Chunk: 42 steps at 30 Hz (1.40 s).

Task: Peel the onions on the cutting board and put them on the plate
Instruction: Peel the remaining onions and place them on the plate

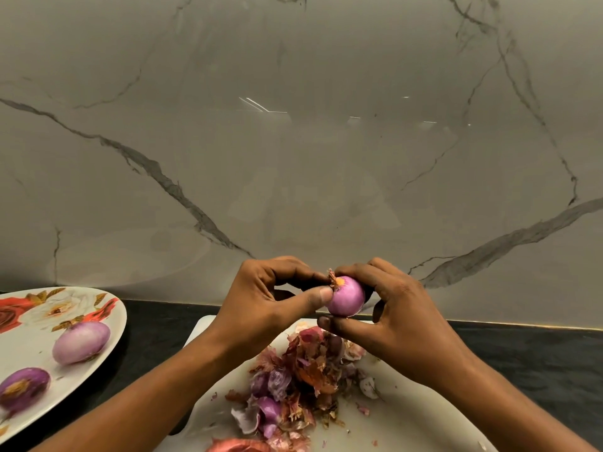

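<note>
A small purple onion [346,296] is held up above the white cutting board [408,419]. My right hand [401,318] grips it between thumb and fingers. With thumb and forefinger, my left hand [274,295] pinches the dry root tuft at the onion's top left. A heap of purple and brown onion skins [297,383] lies on the board beneath my hands. On the flowered plate [32,308] at the left lie two peeled onions, one pale [81,342] and one darker [23,388].
The dark countertop [538,360] runs under the board and plate. A marble wall [293,125] rises straight behind. More reddish skin [238,445] lies at the board's near edge.
</note>
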Each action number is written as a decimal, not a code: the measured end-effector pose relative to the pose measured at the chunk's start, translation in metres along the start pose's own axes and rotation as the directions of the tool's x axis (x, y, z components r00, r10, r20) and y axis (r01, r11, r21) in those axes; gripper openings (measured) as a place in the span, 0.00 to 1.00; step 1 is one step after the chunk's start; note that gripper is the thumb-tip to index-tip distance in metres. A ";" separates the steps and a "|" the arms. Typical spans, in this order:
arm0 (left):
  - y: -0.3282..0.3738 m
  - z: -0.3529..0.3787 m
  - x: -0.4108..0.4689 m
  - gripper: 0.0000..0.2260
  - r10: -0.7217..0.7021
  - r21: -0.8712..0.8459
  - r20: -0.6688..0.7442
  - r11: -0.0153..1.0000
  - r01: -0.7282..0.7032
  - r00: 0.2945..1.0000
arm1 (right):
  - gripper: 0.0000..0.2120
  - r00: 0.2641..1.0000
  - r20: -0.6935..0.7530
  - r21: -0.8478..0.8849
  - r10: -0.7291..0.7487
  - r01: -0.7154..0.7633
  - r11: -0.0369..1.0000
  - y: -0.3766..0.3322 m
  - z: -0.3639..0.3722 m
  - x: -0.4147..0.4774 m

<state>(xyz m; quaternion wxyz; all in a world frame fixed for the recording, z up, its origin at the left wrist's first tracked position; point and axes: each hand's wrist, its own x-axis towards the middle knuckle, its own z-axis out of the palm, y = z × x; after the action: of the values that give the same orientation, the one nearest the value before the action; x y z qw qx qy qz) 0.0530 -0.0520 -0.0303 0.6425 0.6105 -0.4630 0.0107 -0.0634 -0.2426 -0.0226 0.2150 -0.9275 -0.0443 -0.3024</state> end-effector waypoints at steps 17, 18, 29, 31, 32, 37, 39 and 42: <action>-0.006 0.002 -0.002 0.04 0.131 0.255 0.053 0.957 -0.140 0.990 | 0.22 0.998 -0.032 -0.084 -0.046 0.043 0.996 -0.001 0.001 -0.002; -0.006 0.003 -0.002 0.04 0.105 0.230 0.059 0.966 -0.116 0.993 | 0.22 0.998 -0.039 -0.095 -0.053 0.049 0.994 -0.001 0.001 -0.002; -0.002 0.007 -0.002 0.07 -0.118 -0.202 0.043 0.971 0.125 0.992 | 0.23 0.994 -0.088 -0.119 -0.059 0.048 0.992 -0.005 -0.004 -0.003; 0.001 0.006 -0.002 0.06 -0.110 -0.196 0.045 0.974 0.117 0.993 | 0.23 0.995 -0.093 -0.094 -0.043 0.035 0.995 -0.005 -0.003 -0.003; 0.002 0.005 -0.002 0.05 -0.095 -0.186 0.040 0.977 0.101 0.995 | 0.23 0.995 -0.095 -0.062 -0.027 0.021 0.998 -0.005 -0.003 -0.003; 0.010 -0.004 0.001 0.04 0.041 -0.118 0.049 0.992 -0.035 0.998 | 0.26 0.998 -0.066 0.100 0.015 -0.008 0.995 -0.005 -0.003 -0.001; 0.010 -0.005 0.002 0.04 0.061 -0.133 0.046 0.990 -0.055 0.997 | 0.27 0.998 -0.057 0.146 0.025 -0.016 0.989 -0.005 -0.003 0.000; 0.009 -0.006 0.003 0.07 0.087 -0.148 0.016 0.985 -0.084 0.996 | 0.29 0.998 -0.055 0.154 0.028 -0.019 0.988 -0.006 -0.004 0.000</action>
<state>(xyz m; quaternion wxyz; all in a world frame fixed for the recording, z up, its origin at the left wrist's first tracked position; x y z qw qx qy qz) 0.0525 -0.0468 -0.0205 0.6795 0.5410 -0.4955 -0.0027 -0.0662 -0.2392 -0.0177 0.2906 -0.8997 -0.0504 -0.3219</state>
